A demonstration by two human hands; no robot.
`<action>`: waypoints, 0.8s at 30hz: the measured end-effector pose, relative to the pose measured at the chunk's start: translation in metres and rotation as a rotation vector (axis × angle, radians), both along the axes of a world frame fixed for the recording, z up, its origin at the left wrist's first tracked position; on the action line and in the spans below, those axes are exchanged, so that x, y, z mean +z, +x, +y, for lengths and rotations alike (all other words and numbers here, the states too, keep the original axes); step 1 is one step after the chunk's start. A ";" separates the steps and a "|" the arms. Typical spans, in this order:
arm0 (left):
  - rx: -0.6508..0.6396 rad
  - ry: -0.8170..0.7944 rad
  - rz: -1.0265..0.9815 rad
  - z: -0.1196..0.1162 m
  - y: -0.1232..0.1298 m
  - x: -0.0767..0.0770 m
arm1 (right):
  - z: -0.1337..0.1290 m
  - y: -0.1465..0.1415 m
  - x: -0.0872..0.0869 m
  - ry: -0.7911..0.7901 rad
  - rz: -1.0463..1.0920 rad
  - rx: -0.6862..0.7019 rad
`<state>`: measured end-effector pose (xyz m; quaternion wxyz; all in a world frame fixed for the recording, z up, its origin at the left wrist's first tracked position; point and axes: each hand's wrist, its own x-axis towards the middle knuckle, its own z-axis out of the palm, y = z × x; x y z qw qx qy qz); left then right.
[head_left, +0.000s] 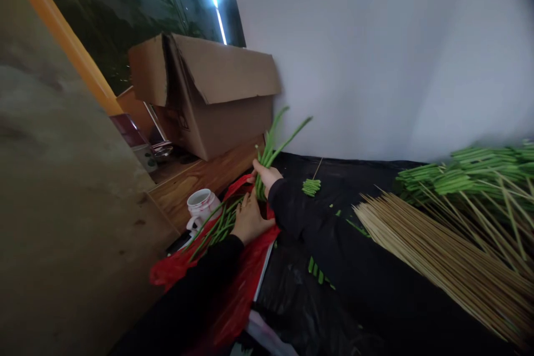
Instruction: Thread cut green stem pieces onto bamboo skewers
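My right hand [269, 177] is closed round a bunch of long green stalks, which look like garlic scapes [273, 147]; their tips point up and to the right. Just below it, my left hand [250, 221] lies over a red plastic bag [246, 272], thumb spread away from the fingers. Beside its fingers, more loose scapes [221, 228] lie on the bag. A short row of cut green pieces [311, 187] sits on one skewer right of my right hand. More cut pieces [319, 272] lie near my right sleeve, partly covered by it.
Bamboo skewers [442, 256] lie in a large bundle at right, with a pile of skewered green pieces [479, 169] behind. Black plastic sheeting [292, 283] covers the surface. A white mug [202, 207] stands left of the bag. Behind are a cardboard box [233, 105] and white wall [375, 55].
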<state>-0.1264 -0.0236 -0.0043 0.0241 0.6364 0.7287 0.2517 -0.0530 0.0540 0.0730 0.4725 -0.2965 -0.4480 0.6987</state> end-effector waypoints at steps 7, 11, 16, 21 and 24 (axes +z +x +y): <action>0.210 0.049 0.305 0.006 -0.007 0.004 | -0.017 0.038 0.081 0.230 0.038 0.075; 0.203 0.059 0.392 -0.003 -0.013 0.012 | -0.011 0.077 0.102 0.194 0.144 0.002; 0.142 0.088 0.388 -0.013 -0.028 0.007 | 0.016 0.123 0.097 0.023 0.183 -0.145; 0.031 0.121 0.386 -0.017 -0.041 0.001 | 0.036 0.145 0.077 -0.006 0.176 -0.199; 0.014 0.119 0.411 -0.017 -0.046 0.004 | 0.042 0.154 0.076 0.012 0.193 -0.223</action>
